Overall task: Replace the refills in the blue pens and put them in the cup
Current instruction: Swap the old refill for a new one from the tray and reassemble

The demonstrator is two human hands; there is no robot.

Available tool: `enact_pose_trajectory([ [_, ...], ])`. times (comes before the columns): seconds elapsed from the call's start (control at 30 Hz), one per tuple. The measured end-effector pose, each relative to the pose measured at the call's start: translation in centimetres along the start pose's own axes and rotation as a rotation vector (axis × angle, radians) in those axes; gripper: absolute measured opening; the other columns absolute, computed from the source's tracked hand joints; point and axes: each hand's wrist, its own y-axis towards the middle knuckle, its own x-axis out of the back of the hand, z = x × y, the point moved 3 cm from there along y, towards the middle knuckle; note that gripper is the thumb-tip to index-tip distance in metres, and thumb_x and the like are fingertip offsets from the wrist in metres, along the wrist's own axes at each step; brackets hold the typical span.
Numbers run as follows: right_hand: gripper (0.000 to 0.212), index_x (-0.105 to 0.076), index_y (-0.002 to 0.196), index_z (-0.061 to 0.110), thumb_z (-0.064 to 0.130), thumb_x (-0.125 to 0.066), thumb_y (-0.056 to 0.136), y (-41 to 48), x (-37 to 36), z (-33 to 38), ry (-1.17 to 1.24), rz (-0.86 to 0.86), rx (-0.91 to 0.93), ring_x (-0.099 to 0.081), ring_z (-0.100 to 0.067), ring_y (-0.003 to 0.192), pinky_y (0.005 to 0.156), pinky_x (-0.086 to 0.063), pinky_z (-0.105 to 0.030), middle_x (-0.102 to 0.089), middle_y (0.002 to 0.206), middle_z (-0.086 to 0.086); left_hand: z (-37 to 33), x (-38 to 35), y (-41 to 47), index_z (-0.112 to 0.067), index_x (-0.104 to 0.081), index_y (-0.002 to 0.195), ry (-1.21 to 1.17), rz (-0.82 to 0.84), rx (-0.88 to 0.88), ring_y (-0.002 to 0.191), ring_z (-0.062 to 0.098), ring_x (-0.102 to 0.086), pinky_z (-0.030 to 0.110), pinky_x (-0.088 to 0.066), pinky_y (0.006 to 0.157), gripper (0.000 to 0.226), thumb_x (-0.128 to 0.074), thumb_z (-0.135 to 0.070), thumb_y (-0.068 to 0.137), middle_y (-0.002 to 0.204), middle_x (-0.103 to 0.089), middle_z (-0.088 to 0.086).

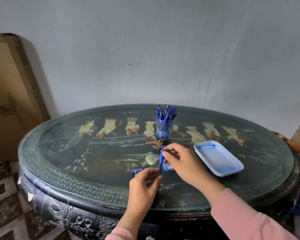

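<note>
Left hand (143, 185): fingers pinch the lower end of a blue pen (161, 161), held upright over the bench (76, 161). Right hand (182, 161): fingers pinch its top. Pen: likely light, stiff, slippery; best gripped on the barrel. Cup (164, 129): behind, apart.

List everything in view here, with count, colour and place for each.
table: one, dark with pale inlay, centre.
cup: one, clear, far middle of table.
pens in cup: many, blue, standing in it.
held pen: one, blue, upright, front middle of table.
loose pen: one, blue, lying left of held pen.
small box: one, blue, right of held pen, partly hidden.
tray: one, pale blue, right side of table.
cardboard: one, brown, leaning at far left.
left hand: one, pink sleeve, pinches held pen's lower end.
right hand: one, pink sleeve, pinches its top.
</note>
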Motion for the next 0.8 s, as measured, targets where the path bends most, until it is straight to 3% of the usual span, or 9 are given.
enact_pose_trajectory([
  [0.13, 0.010, -0.067, 0.096, 0.018, 0.012, -0.059, 0.096, 0.0, -1.3, -0.6, 0.246, -0.058, -0.108, -0.070, -0.015, 0.078, 0.066, -0.062, -0.036, -0.067, 0.094, -0.007, -0.4, 2.7, 0.4, -0.022, -0.072, 0.093, -0.008, -0.094, -0.003, 0.081, 0.006, -0.072, 0.023, -0.057, 0.079, 0.024, -0.075, -0.002, 0.081, 0.087, -0.075, -0.009],
  [0.3, 0.008, -0.071, 0.095, 0.018, 0.014, -0.065, 0.091, 0.1, -5.8, -2.7, -0.145, 0.076, -0.102, -0.063, -0.003, 0.078, 0.066, -0.049, -0.009, -0.066, 0.086, 0.009, 0.8, 9.7, 1.9, -0.028, -0.068, 0.091, 0.064, -0.266, 0.067, 0.078, 0.007, -0.072, 0.027, -0.058, 0.080, 0.027, -0.074, -0.003, 0.082, 0.085, -0.075, -0.006],
  [0.47, 0.010, -0.067, 0.096, 0.026, 0.021, -0.070, 0.088, 0.5, -9.2, -3.5, -0.254, 0.109, -0.024, -0.054, 0.000, 0.074, 0.073, -0.048, -0.016, -0.060, 0.087, 0.013, 2.5, 12.6, 3.3, -0.034, -0.065, 0.089, 0.175, -0.281, 0.127, 0.079, 0.005, -0.071, 0.031, -0.058, 0.082, 0.028, -0.075, -0.008, 0.082, 0.086, -0.073, -0.010],
  [0.53, 0.010, -0.066, 0.095, 0.029, 0.024, -0.070, 0.088, 0.8, -9.9, -3.5, -0.297, 0.111, 0.002, -0.051, 0.001, 0.073, 0.074, -0.048, -0.020, -0.059, 0.089, 0.013, 2.9, 12.5, 3.3, -0.035, -0.064, 0.087, 0.220, -0.271, 0.113, 0.078, -0.002, -0.069, 0.027, -0.057, 0.081, 0.031, -0.075, -0.007, 0.082, 0.085, -0.072, -0.013],
  [0.67, 0.003, -0.068, 0.093, 0.025, 0.023, -0.067, 0.090, 1.2, -10.8, -3.6, -0.416, 0.140, 0.053, -0.055, 0.001, 0.081, 0.079, -0.050, -0.022, -0.057, 0.091, 0.016, 3.4, 12.3, 3.2, -0.029, -0.065, 0.088, 0.228, -0.263, 0.070, 0.079, -0.008, -0.066, 0.005, -0.049, 0.073, 0.029, -0.075, -0.002, 0.081, 0.084, -0.071, -0.013],
  [0.8, 0.003, -0.070, 0.085, 0.023, 0.021, -0.071, 0.088, 2.2, -10.5, -2.2, -0.305, 0.080, -0.010, -0.060, 0.000, 0.077, 0.071, -0.048, -0.013, -0.062, 0.084, 0.015, 3.8, 12.2, 3.2, -0.022, -0.069, 0.091, 0.223, -0.211, 0.039, 0.079, -0.006, -0.067, 0.006, -0.049, 0.074, 0.024, -0.076, -0.002, 0.081, 0.086, -0.072, -0.011],
])
